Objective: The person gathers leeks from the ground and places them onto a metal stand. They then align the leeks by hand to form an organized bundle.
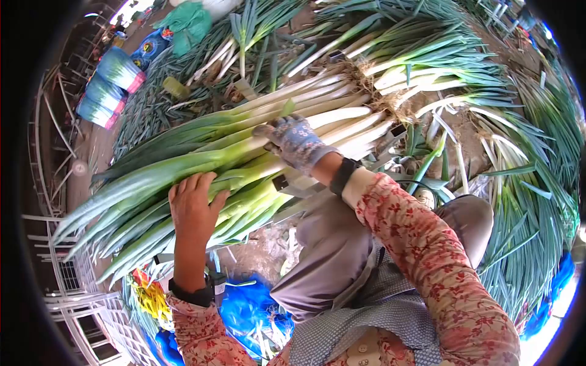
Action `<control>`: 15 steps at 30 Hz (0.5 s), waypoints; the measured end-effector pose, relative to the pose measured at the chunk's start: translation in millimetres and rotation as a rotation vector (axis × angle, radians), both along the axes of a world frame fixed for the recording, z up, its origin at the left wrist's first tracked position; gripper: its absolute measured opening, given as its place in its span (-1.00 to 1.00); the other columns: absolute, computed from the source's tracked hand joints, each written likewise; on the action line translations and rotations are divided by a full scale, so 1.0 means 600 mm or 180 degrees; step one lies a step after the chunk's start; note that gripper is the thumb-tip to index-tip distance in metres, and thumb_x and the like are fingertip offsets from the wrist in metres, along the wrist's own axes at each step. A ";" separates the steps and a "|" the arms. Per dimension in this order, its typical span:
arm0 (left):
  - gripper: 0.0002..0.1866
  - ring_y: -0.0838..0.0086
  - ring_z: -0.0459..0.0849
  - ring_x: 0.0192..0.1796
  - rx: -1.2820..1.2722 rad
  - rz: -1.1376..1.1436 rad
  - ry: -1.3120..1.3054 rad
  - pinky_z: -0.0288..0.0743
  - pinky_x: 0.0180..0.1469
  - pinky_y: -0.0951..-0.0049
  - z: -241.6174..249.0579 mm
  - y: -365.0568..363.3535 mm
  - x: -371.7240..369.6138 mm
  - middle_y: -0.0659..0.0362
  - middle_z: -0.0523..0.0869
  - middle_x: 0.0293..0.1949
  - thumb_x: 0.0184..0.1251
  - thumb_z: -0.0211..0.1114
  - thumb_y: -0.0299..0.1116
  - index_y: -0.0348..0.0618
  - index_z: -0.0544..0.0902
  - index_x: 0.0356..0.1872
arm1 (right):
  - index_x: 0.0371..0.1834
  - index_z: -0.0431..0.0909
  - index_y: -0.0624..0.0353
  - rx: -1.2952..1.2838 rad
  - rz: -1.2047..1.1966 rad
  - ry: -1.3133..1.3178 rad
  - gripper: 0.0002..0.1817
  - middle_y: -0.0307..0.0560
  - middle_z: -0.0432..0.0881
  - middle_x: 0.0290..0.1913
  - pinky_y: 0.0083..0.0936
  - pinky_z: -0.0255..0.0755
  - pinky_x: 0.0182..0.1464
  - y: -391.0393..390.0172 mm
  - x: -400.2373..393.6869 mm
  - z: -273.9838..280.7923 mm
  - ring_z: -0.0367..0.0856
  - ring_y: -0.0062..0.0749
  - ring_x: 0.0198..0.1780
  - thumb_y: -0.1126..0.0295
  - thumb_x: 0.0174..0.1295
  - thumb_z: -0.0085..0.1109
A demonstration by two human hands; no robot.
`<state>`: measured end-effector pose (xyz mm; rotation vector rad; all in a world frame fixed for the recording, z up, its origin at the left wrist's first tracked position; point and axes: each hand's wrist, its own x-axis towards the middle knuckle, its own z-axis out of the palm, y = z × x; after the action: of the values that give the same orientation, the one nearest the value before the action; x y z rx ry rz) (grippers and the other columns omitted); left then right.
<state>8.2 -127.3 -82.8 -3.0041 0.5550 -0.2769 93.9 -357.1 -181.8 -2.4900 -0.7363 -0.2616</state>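
A large bunch of leeks (244, 137) lies across the middle, green leaves to the left and white stalks with roots to the upper right. My left hand (196, 198), bare, rests on the green leaves with its fingers extended and its thumb apart. On the pale stalks, my right hand (297, 143) wears a patterned glove, its fingers curled over a leek where white turns to green. The fingertips are partly hidden among the stalks.
More leeks (519, 183) are heaped on the right and along the top. Wrapped bundles (110, 82) stand at the upper left beside a green bag (188, 25). Blue plastic (250, 311) and yellow ties (152, 299) lie near my left forearm. My bent knees are below the bunch.
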 end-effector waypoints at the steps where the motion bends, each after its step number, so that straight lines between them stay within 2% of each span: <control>1: -0.61 0.23 0.55 0.01 0.0054 -0.0096 -0.0036 0.25 0.14 0.17 -0.001 -0.002 0.003 0.14 0.64 -0.08 0.12 0.35 -0.14 -0.08 0.59 -0.06 | 0.16 0.49 -0.11 0.0062 0.0025 0.0063 -0.59 -0.07 0.60 0.00 -0.20 0.30 0.17 -0.005 0.007 -0.003 0.51 -0.12 0.07 0.24 0.20 0.15; 3: -0.64 0.28 0.56 -0.06 0.0184 -0.0230 -0.0110 0.27 0.07 0.22 -0.002 0.001 0.001 0.19 0.64 -0.18 0.08 0.38 -0.15 -0.05 0.59 -0.12 | 0.11 0.54 -0.08 0.0206 0.0134 0.0186 -0.62 -0.04 0.63 -0.09 -0.24 0.37 0.10 -0.006 0.022 -0.004 0.56 -0.11 0.00 0.25 0.19 0.16; 4: -0.66 0.29 0.56 -0.13 0.0257 -0.0390 -0.0327 0.28 0.04 0.24 -0.007 0.001 -0.003 0.20 0.62 -0.24 0.06 0.39 -0.16 -0.05 0.58 -0.17 | 0.08 0.55 -0.01 0.0225 0.0209 0.0278 -0.63 0.05 0.65 -0.16 -0.22 0.46 -0.02 -0.014 0.031 0.009 0.62 -0.05 -0.12 0.26 0.18 0.16; 7: -0.64 0.19 0.55 -0.08 0.0142 -0.0366 -0.0295 0.28 0.08 0.15 -0.018 0.003 -0.022 0.13 0.63 -0.19 0.14 0.33 -0.14 -0.11 0.57 -0.12 | 0.10 0.53 0.07 0.0352 0.0575 0.0511 -0.61 0.09 0.67 -0.17 -0.24 0.50 -0.06 -0.040 0.059 0.039 0.64 0.00 -0.15 0.28 0.18 0.15; 11: -0.65 0.25 0.57 -0.13 0.0149 -0.0526 -0.0589 0.30 0.06 0.23 -0.024 0.003 -0.034 0.16 0.62 -0.20 0.07 0.37 -0.19 -0.09 0.57 -0.15 | 0.13 0.53 0.10 0.0299 0.0705 0.1182 -0.57 0.13 0.68 -0.16 -0.35 0.51 0.01 -0.079 0.057 0.084 0.67 -0.10 -0.11 0.29 0.16 0.20; 13: -0.66 0.32 0.57 -0.15 0.0207 -0.0641 -0.0820 0.31 0.03 0.27 -0.025 0.002 -0.037 0.20 0.61 -0.22 0.04 0.38 -0.21 -0.07 0.56 -0.17 | 0.13 0.54 0.09 0.0350 0.0806 0.0732 -0.56 0.12 0.68 -0.12 -0.37 0.50 0.03 -0.092 0.047 0.045 0.67 -0.10 -0.09 0.33 0.13 0.25; 14: -0.67 0.36 0.57 -0.17 0.0234 -0.0687 -0.0914 0.31 0.02 0.29 -0.026 0.002 -0.036 0.22 0.61 -0.24 0.04 0.38 -0.21 -0.07 0.56 -0.18 | 0.11 0.56 0.07 0.0418 0.0505 0.1452 -0.56 0.13 0.66 -0.07 -0.35 0.49 0.05 -0.095 0.034 0.033 0.66 -0.08 -0.06 0.37 0.11 0.28; 15: -0.67 0.40 0.56 -0.18 0.0264 -0.0727 -0.1006 0.31 0.01 0.31 -0.026 0.002 -0.036 0.25 0.60 -0.26 0.04 0.38 -0.21 -0.06 0.56 -0.18 | 0.10 0.58 0.07 0.0517 0.0553 0.1266 -0.59 0.12 0.66 -0.06 -0.33 0.49 0.06 -0.098 0.024 0.039 0.65 -0.05 -0.05 0.38 0.12 0.26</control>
<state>-13.2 -126.2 -98.5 -2.7369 0.8486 -0.7082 108.3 -415.9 -158.5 -2.2104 -0.7226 0.2236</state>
